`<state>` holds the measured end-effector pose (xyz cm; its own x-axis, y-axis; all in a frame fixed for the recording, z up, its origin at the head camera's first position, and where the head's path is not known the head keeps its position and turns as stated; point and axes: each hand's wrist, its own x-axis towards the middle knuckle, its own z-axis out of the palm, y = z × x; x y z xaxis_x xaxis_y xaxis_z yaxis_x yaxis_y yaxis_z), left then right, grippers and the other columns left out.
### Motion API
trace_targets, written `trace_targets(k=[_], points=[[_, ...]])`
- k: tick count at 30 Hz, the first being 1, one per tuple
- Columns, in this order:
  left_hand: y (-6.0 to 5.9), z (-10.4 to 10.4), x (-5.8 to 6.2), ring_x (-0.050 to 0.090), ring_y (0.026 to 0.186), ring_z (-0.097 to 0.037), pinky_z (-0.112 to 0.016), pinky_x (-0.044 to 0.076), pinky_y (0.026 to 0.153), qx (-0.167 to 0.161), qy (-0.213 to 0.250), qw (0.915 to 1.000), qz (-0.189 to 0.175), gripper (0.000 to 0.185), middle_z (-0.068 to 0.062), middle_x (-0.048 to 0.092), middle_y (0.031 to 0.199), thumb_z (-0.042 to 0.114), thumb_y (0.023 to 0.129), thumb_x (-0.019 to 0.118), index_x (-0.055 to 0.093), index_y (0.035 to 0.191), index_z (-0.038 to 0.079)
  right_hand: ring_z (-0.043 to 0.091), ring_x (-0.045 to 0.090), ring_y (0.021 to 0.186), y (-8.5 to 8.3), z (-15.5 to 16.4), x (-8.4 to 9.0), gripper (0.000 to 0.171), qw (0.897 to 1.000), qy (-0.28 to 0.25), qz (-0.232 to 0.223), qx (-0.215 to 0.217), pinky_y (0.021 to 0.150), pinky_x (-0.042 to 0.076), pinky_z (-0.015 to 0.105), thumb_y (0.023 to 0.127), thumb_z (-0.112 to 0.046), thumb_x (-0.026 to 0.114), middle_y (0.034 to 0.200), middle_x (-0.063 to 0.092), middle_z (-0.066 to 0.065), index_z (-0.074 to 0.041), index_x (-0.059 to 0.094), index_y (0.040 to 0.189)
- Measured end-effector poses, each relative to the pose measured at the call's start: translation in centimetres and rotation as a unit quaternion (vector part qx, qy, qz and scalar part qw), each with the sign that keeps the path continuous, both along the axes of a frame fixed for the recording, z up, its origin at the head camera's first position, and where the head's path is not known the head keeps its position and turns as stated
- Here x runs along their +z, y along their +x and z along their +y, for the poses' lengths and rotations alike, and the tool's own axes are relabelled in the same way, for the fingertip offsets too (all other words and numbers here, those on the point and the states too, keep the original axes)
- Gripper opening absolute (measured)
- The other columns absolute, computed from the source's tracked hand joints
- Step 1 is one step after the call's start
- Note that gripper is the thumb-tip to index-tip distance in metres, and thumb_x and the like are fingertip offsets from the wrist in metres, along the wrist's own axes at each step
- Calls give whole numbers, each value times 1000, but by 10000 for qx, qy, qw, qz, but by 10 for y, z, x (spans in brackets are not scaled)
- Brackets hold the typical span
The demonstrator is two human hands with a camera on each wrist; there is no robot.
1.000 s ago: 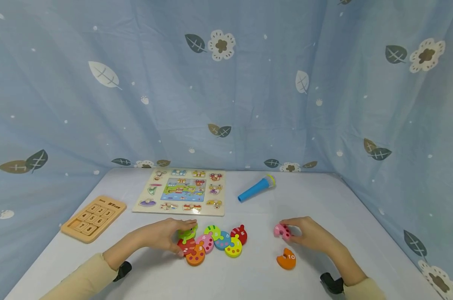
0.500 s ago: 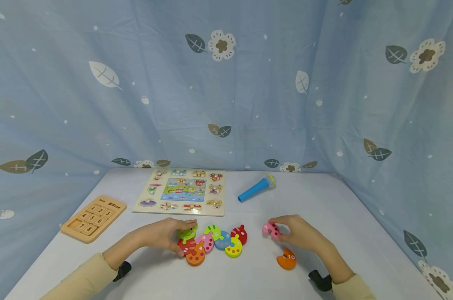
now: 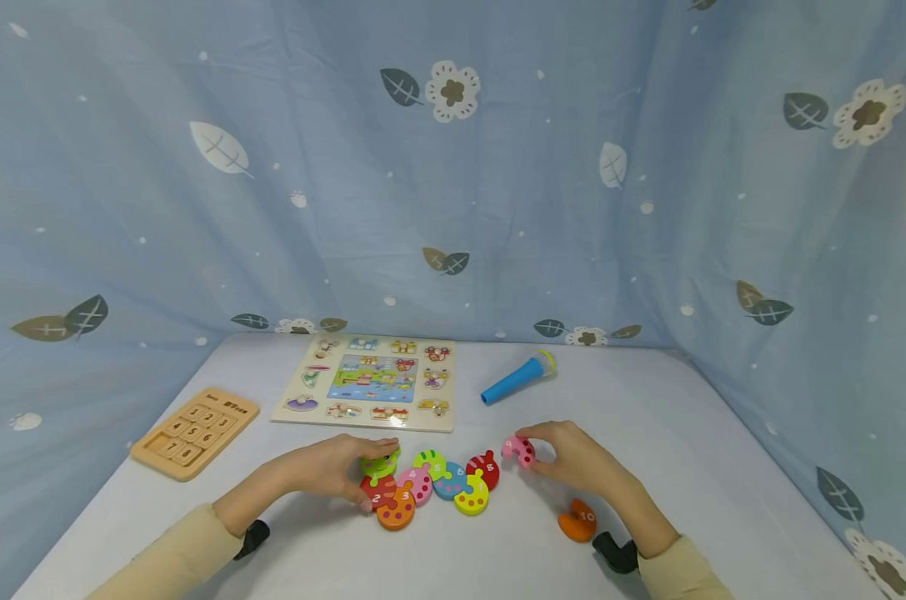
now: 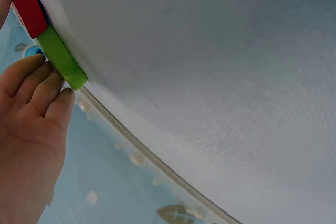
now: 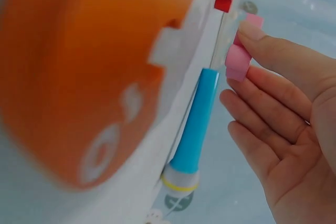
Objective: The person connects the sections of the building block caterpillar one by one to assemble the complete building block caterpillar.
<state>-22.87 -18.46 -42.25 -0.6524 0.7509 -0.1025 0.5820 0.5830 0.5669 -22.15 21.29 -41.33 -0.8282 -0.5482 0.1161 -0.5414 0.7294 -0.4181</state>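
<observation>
A chain of numbered wooden caterpillar puzzle pieces lies zigzag on the table, from a green smiling head (image 3: 378, 465) to a red piece marked 8 (image 3: 483, 470). My left hand (image 3: 319, 470) holds its head end, fingers against the green head and thumb by the red piece marked 2 (image 3: 377, 493). The left wrist view shows the fingers along the head's green side (image 4: 61, 56). Just right of the chain, my right hand (image 3: 577, 460) pinches a pink dotted puzzle piece (image 3: 519, 451) between thumb and fingers; its other fingers extend loosely in the right wrist view. An orange piece marked 10 (image 3: 578, 522) lies below that hand.
A wooden picture puzzle board (image 3: 368, 422) lies behind the chain. To its right is a blue toy microphone (image 3: 514, 382), and a wooden number slide puzzle (image 3: 192, 433) sits at the left edge. A patterned blue curtain (image 3: 528, 167) hangs behind the table.
My right hand has carried the pink piece leftward, close to the chain's red end. The left hand stays on the head end. The head view has shifted slightly.
</observation>
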Motion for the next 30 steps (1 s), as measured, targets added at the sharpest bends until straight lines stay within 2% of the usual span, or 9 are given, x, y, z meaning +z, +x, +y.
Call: trace_targets(k=[5,14,21,30], points=[[-1,1,-1,35,138,-27,-46,31,112,27,-30,10000,-33,84,-6,41,150,37,74,82,47,143,6,25,62,110,-7,-11,3,42,9999,79,78,68,91,53,43,80,-14,79,116,68,3,-7,67,120],[-1,0,-3,36,138,-25,-44,31,112,60,-50,10000,24,84,-5,41,149,36,73,83,47,142,6,27,62,107,-17,-32,7,44,9996,175,-122,205,89,54,40,79,-15,81,115,68,6,-5,67,120],[0,1,-1,35,138,-25,-45,31,112,146,-107,9998,-41,84,-4,41,149,36,72,84,47,143,7,25,62,107,-18,-38,7,44,9990,281,-112,315,90,54,40,79,-14,80,115,68,6,-3,67,119],[0,1,-1,35,138,-25,-45,30,112,139,-90,9999,-45,84,-4,41,150,35,73,84,47,143,7,26,62,108,-19,-40,3,43,9991,299,-224,222,90,53,40,78,-12,81,115,69,8,-3,68,118]])
